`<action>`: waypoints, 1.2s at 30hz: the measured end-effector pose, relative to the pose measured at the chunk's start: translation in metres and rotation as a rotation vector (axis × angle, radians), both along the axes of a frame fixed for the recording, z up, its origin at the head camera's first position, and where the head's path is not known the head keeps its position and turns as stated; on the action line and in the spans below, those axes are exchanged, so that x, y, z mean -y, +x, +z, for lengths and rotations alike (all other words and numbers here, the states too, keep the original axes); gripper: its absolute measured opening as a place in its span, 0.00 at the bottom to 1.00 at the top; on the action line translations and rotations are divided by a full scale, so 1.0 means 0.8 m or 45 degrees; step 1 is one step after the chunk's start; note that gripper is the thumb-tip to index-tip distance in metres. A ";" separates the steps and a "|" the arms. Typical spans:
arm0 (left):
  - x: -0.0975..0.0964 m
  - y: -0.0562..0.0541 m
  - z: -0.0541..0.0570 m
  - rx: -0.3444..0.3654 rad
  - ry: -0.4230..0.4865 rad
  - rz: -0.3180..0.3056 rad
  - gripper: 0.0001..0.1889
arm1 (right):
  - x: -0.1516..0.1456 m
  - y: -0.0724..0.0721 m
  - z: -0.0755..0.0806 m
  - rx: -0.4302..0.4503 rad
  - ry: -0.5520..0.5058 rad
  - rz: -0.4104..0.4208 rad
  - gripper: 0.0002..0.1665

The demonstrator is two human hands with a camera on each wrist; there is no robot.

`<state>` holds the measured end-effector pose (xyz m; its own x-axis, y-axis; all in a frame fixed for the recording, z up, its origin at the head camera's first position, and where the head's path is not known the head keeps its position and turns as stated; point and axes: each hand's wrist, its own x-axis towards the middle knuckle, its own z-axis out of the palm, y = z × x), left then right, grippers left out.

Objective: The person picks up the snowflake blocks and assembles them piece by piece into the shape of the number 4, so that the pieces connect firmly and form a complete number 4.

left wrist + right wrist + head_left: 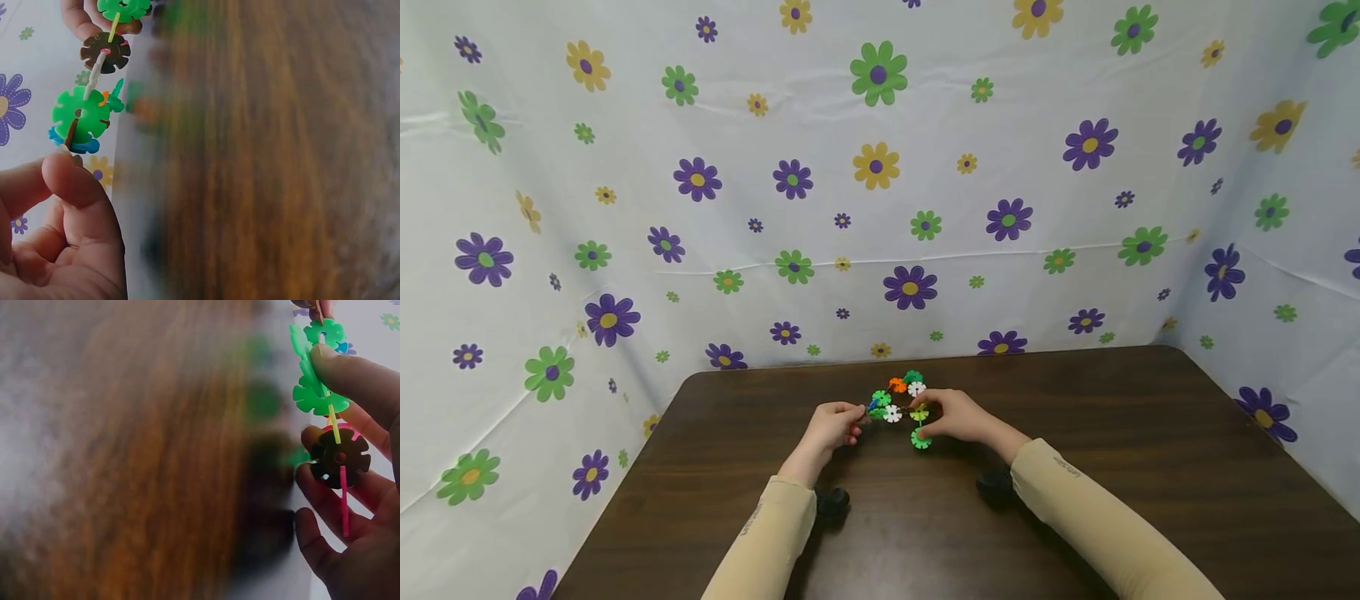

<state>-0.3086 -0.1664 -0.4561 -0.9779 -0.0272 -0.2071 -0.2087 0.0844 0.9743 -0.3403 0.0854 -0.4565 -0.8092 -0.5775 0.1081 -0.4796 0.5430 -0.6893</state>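
Observation:
A ring of interlocked notched plastic discs is held up between both hands; its colours include a white disc [892, 413], an orange disc [898, 385] and several green ones. At the ring's left side, my left hand [833, 429] pinches a brown disc [72, 132] between thumb and forefinger, where it slots into a green disc [81, 112]. My right hand [961, 415] grips the right side, its thumb on a light green disc [322, 397]. Its other fingers lie behind a dark brown disc [340, 456], from which a pink disc [344, 506] sticks out edge-on.
Beneath the hands spreads a dark brown wooden table [910, 525]. A white curtain [820, 133] printed with flowers stands behind it and at both sides. Black wrist devices sit under the left sleeve [832, 506] and near the right sleeve [1052, 492].

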 end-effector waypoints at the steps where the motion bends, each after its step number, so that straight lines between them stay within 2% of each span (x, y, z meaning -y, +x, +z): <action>1: 0.000 0.001 0.000 0.012 -0.002 0.001 0.09 | 0.001 0.000 0.000 0.005 0.003 0.000 0.25; 6: 0.002 0.003 0.001 0.060 -0.028 -0.001 0.10 | 0.003 -0.002 0.000 -0.028 0.019 0.021 0.25; 13: 0.006 0.004 0.002 0.082 -0.081 -0.061 0.12 | 0.005 -0.005 -0.003 -0.050 0.073 0.027 0.24; 29: 0.009 0.003 -0.001 0.076 -0.154 -0.087 0.14 | 0.001 -0.003 -0.006 -0.024 0.064 0.028 0.25; 36: 0.019 0.002 0.002 0.053 -0.215 -0.100 0.16 | -0.004 -0.006 -0.006 -0.028 0.035 -0.004 0.25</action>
<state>-0.3069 -0.1815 -0.4548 -0.9692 0.0114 -0.2462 -0.2346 0.2633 0.9358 -0.3448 0.0886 -0.4616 -0.8087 -0.5778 0.1100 -0.4927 0.5635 -0.6631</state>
